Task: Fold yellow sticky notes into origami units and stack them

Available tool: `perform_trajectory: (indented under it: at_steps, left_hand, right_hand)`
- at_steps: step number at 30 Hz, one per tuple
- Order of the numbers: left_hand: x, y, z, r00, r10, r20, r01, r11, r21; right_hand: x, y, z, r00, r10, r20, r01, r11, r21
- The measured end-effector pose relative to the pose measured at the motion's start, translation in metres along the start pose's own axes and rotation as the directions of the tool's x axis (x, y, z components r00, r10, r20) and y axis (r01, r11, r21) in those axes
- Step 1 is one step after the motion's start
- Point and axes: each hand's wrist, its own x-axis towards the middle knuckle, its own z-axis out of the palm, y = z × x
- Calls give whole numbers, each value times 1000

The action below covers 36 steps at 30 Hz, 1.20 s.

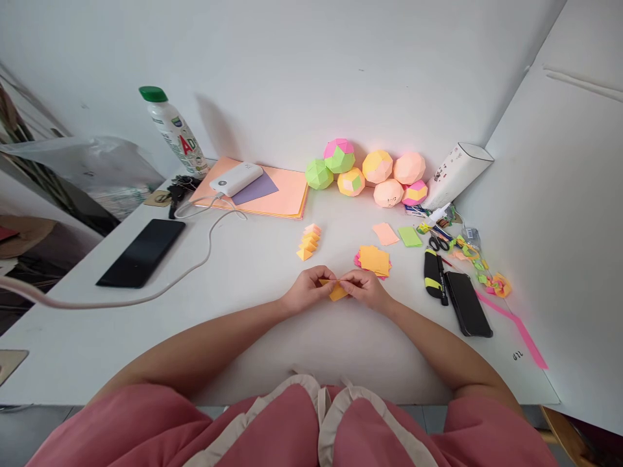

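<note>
Near the middle of the white table, my left hand (310, 288) pinches the left side of a small orange paper (337, 292). Fingers of my right hand (367, 289) close on the same paper from the right, so both hands hold it just above the table. The paper looks folded, with a point toward me. Behind my left hand stands a short row of folded orange and pink pieces (309, 242). A stack of orange sheets (375, 259) with pink ones under it lies behind my right hand. Peach notes (385, 234) and green notes (409, 237) lie farther back.
Several paper balls (378, 167) sit along the wall. At right are scissors (439, 243), a cutter (432, 274), a phone (468, 303) and paper scraps. At left are a dark tablet (141, 253), a cable, a power bank (236, 179) and a bottle (178, 136).
</note>
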Motion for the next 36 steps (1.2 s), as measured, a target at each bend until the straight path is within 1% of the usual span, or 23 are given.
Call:
perform_trajectory:
  at_steps: [5, 8, 11, 19, 22, 26, 29, 36]
  left_hand:
    - [0, -1, -1, 1000, 10, -14, -10, 1000, 23]
    - [0, -1, -2, 999, 17, -31, -17, 1000, -7]
    - [-1, 1, -2, 998, -1, -63, -1, 999, -37]
    - [-1, 3, -3, 993, -21, -119, 15, 999, -50]
    - [-1, 3, -4, 990, -10, -142, -1, 997, -73]
    - [0, 0, -4, 994, 37, -104, -52, 987, -149]
    - [2, -4, -3, 997, 33, -71, -46, 981, -189]
    - [4, -9, -2, 995, 23, -96, -40, 983, -179]
  right_hand:
    - [-1, 0, -2, 1000, 15, -24, -15, 1000, 3]
    - [-2, -2, -3, 997, 51, -65, -48, 998, 46]
    - [-2, -4, -5, 994, 72, -84, -65, 994, 92]
    - [-1, -1, -9, 990, 86, -114, -66, 983, 170]
    - [-1, -1, -9, 989, 83, -124, -59, 980, 189]
    - [0, -1, -8, 992, 65, -110, -43, 980, 193]
    - [0, 0, -8, 994, 48, -98, -30, 984, 178]
    - [1, 1, -10, 993, 41, -107, -23, 987, 162]
